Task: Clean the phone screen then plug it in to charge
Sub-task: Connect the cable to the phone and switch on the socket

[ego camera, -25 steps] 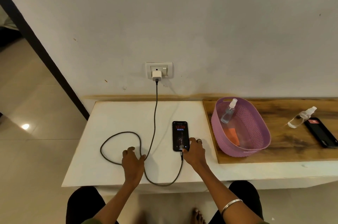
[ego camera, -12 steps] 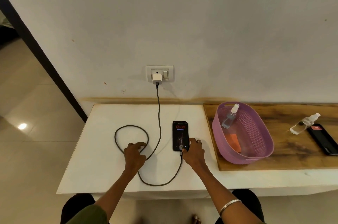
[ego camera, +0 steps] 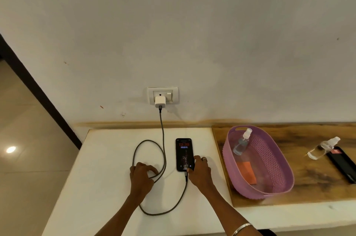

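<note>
A black phone (ego camera: 184, 154) lies face up on the white table (ego camera: 104, 181), its screen lit. A dark braided cable (ego camera: 163, 131) runs from the white charger (ego camera: 160, 102) in the wall socket (ego camera: 174, 94) down to the table, makes a loop, and ends at the phone's lower edge. My left hand (ego camera: 141, 176) sits on the near side of the loop, fingers curled over the cable. My right hand (ego camera: 200, 173) grips the phone's lower right corner, thumb by the plug.
To the right, a wooden board (ego camera: 317, 183) carries a purple basket (ego camera: 285, 183) holding a spray bottle (ego camera: 241, 142) and an orange cloth (ego camera: 247, 172). A second spray bottle (ego camera: 323, 148) and a second black phone (ego camera: 342, 164) lie further right. A dark door frame stands at left.
My left hand has pushed the cable loop away from the table's front edge and toward the phone, making it narrower. My right hand has stayed at the phone.
</note>
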Demonstrator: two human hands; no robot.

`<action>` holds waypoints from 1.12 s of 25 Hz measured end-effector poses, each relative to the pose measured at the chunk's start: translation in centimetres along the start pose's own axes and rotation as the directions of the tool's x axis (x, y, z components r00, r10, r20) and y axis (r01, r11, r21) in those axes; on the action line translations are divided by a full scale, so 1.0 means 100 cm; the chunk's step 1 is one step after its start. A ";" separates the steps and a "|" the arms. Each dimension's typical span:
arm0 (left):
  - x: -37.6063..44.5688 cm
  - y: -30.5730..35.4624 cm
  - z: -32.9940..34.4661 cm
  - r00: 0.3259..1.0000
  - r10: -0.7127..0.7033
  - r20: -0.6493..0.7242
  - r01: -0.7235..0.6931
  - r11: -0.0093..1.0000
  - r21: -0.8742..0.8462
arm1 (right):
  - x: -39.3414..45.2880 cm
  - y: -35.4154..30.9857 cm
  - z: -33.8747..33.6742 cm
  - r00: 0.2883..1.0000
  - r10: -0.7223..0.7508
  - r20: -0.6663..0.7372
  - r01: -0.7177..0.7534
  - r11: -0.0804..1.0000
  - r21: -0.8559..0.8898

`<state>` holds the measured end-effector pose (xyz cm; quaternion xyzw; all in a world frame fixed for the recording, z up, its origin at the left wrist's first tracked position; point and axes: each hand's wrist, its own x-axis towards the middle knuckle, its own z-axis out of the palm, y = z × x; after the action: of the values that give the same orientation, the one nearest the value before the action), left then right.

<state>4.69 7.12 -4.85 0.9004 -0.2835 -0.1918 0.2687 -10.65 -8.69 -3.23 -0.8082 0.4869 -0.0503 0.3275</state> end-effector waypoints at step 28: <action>0.011 0.013 -0.004 0.985 0.137 -0.108 -0.145 0.987 -0.066 | 0.010 0.011 0.000 0.996 -0.046 -0.070 0.048 0.999 0.023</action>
<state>5.22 5.68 -3.98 0.8762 -0.3252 -0.1359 0.3288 -10.99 -9.86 -4.13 -0.8130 0.4784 -0.0921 0.3190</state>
